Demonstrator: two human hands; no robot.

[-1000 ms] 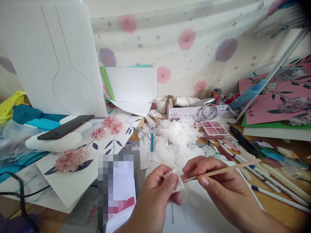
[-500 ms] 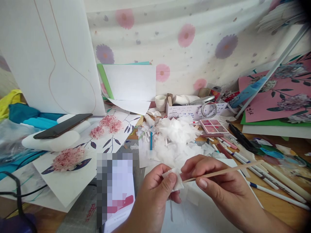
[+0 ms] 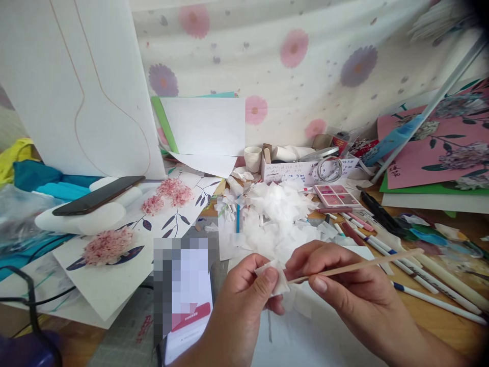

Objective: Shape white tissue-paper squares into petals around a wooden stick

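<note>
My left hand (image 3: 250, 293) pinches a small folded piece of thin white tissue paper (image 3: 281, 285) between thumb and fingers. A slim wooden stick (image 3: 362, 265) is gripped in my right hand (image 3: 340, 285). Its near end points at the tissue, close to the edge; I cannot tell whether the tip touches. The far end slants up to the right. Both hands hover over a white sheet of paper (image 3: 305, 339). Just beyond them lies a loose heap of white tissue pieces (image 3: 280, 204).
On the left lie flower pictures (image 3: 109, 247), a phone on a white stand (image 3: 101, 196) and a lit phone (image 3: 191, 306). Pens (image 3: 439, 303), a colour palette (image 3: 336, 195), paper cups (image 3: 252, 159) and a white box (image 3: 288, 172) surround the heap. A white board (image 3: 114, 76) leans at the back left.
The view has shifted slightly. Both hands keep nearly the same pose, with the tissue and the stick still held.
</note>
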